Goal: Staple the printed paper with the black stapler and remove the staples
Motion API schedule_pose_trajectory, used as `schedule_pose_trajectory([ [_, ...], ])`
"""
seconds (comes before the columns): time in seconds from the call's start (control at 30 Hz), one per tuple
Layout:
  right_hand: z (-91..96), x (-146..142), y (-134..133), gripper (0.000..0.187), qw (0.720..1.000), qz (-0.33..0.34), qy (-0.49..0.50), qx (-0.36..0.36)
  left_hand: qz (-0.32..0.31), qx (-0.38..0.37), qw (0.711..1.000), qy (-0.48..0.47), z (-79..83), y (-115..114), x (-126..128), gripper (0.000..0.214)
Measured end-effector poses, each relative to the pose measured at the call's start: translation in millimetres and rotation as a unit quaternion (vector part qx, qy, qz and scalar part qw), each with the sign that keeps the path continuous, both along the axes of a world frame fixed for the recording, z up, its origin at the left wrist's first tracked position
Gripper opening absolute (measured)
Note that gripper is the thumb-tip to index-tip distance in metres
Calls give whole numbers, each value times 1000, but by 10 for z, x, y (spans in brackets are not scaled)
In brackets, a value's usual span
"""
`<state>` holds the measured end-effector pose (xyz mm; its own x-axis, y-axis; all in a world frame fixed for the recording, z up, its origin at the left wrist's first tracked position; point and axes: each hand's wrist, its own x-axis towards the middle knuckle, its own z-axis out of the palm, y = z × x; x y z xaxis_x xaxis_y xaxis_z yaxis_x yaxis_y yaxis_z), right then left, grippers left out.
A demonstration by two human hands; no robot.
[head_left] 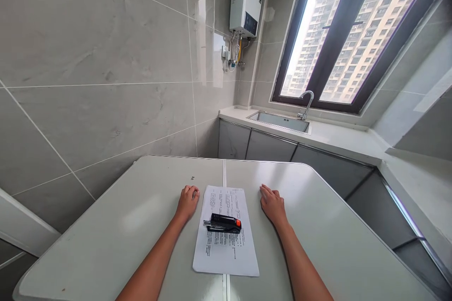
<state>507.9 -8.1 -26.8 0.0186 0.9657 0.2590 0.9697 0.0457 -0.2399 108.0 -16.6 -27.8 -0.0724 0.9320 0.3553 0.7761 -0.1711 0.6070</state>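
A black stapler (224,224) with an orange-red part at its right end lies across a stack of printed paper sheets (226,261). Its silver nose points left, over the paper's left side. My left hand (188,201) rests on the table just left of the paper's upper edge, fingers loosely bent and holding nothing. To the right of the sheets, my right hand (274,204) lies on the tabletop with its fingers stretched forward, also free of any object. Neither hand touches the stapler. Two tiny dark bits, perhaps staples (192,178), lie beyond my left hand.
The white table (106,244) has a seam down its middle, running under the paper. Beyond it are a counter (339,138) with a sink (280,121) and faucet (308,103). A grey tiled wall (106,56) stands left, with a water heater (245,0) in the corner.
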Motion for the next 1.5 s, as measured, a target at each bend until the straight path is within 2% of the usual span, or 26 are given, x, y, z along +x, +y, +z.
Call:
schedule_pose_trajectory([
  [0.1, 31, 5, -17, 51, 998, 18, 46, 32, 26, 8, 998, 56, 5, -33, 66, 21],
  [0.2, 77, 5, -63, 40, 988, 35, 118, 89, 51, 9, 994, 91, 65, -32, 105, 16],
  [0.27, 98, -2, -100, 33, 977, 31, 166, 130, 51, -30, 997, 53, 142, 24, 80, 17],
  [0.33, 106, -12, -129, 30, 963, -1, 209, 172, 57, -61, 997, 2, 224, 126, 16, 21],
  [0.4, 112, -31, -144, 27, 949, -43, 238, 202, 68, -15, 998, 1, 271, 251, -66, 22],
  [0.47, 125, -68, -152, 25, 942, -61, 254, 209, 54, 36, 997, 45, 253, 365, -136, 28],
  [0.6, 185, -257, -208, 21, 929, -11, 320, 184, 22, 12, 992, 120, 75, 482, -173, 41],
  [0.7, 242, -491, -329, 19, 900, 79, 393, 168, 5, 2, 990, 138, -26, 474, -151, 40],
  [0.8, 313, -716, -492, 23, 869, 185, 438, 138, -9, 27, 991, 128, -30, 429, -147, 39],
  [0.9, 386, -855, -626, 25, 839, 350, 415, 35, -24, 33, 993, 114, 17, 375, -156, 38],
  [0.97, 412, -902, -682, 46, 826, 438, 351, -46, -14, 21, 994, 109, 56, 342, -149, 35],
  [1.0, 414, -920, -700, 53, 829, 456, 316, -71, -7, 16, 994, 105, 78, 328, -139, 33],
  [1.07, 403, -955, -712, 47, 847, 453, 260, -96, -8, 15, 997, 76, 131, 302, -101, 30],
  [1.13, 381, -997, -687, 39, 859, 440, 240, -108, -19, 22, 1000, 2, 194, 270, -45, 26],
  [1.23, 359, -1075, -572, 39, 854, 433, 254, -134, -16, 17, 988, -155, 282, 206, 52, 24],
  [1.33, 369, -1146, -395, 36, 863, 405, 274, -129, -36, 4, 967, -254, 324, 147, 124, 23],
  [1.43, 400, -1182, -227, 33, 859, 411, 277, -126, -49, -3, 949, -312, 325, 120, 151, 26],
  [1.5, 409, -1189, -149, 31, 850, 427, 279, -130, -60, -1, 946, -317, 321, 112, 154, 26],
])
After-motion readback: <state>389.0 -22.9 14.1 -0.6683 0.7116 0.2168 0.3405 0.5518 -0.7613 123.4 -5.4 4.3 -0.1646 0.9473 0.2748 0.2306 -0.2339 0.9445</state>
